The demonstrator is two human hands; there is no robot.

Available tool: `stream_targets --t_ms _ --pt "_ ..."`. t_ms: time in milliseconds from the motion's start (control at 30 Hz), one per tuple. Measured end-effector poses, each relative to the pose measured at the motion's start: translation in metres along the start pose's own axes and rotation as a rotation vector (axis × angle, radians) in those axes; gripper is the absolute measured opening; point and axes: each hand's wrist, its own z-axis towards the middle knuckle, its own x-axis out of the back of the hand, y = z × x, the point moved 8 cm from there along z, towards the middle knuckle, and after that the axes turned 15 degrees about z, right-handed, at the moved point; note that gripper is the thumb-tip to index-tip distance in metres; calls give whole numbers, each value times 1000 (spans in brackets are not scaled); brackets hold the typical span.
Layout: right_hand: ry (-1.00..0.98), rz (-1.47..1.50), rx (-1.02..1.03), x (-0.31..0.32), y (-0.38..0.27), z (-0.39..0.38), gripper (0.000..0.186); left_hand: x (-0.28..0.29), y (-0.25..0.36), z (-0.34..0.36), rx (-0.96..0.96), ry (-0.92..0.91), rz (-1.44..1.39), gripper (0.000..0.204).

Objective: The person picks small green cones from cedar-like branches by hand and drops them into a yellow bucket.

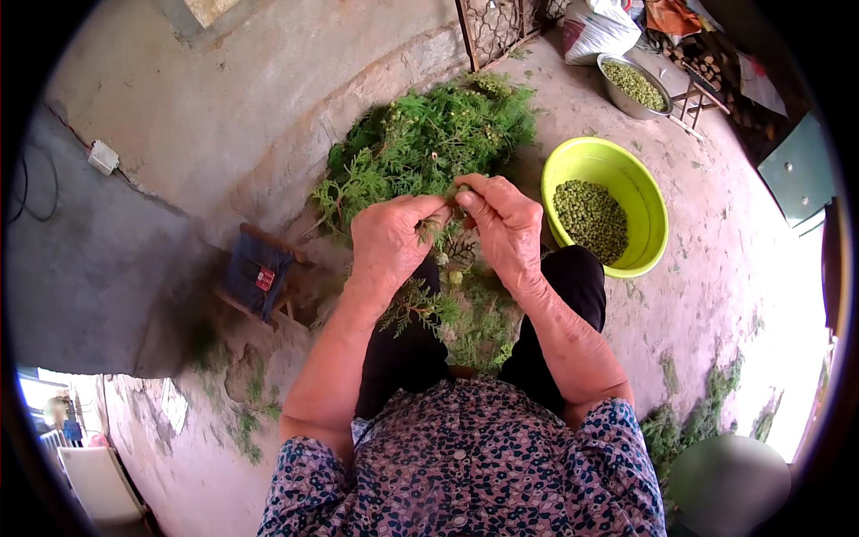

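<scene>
My left hand [391, 243] is closed round a leafy evergreen sprig [419, 306], whose flat green fronds hang below the fist over my lap. Close beside it, my right hand [508, 228] pinches at the sprig's upper end with thumb and forefinger. A bit of green shows between the fingertips, too small to make out. Round green cones [455, 277] show on the sprigs beneath my hands. Beyond them lies a large heap of cut evergreen branches [438, 130]. To the right stands a yellow-green plastic basin [651, 192] partly filled with small round green cones [591, 219].
A metal bowl [658, 109] of similar green cones sits at the far right, near a white sack [601, 31] and stacked firewood [702, 63]. On the left is a low stool [255, 268] draped with dark cloth, by the wall [224, 98]. Loose greenery [707, 403] litters the floor.
</scene>
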Motion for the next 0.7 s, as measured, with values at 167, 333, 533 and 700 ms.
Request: stream_targets --t_ms 167,333,533,700 --pt "394 588 -345 59 33 28 18 -2 8 32 -153 219 -67 16" --pt "340 989 -432 102 68 61 13 -33 -1 75 -154 136 -196 15" --pt "419 1010 -528 98 109 75 8 -70 -63 132 49 66 -283 16" --pt "351 942 -626 87 156 63 10 -89 -109 151 136 142 -197 14"
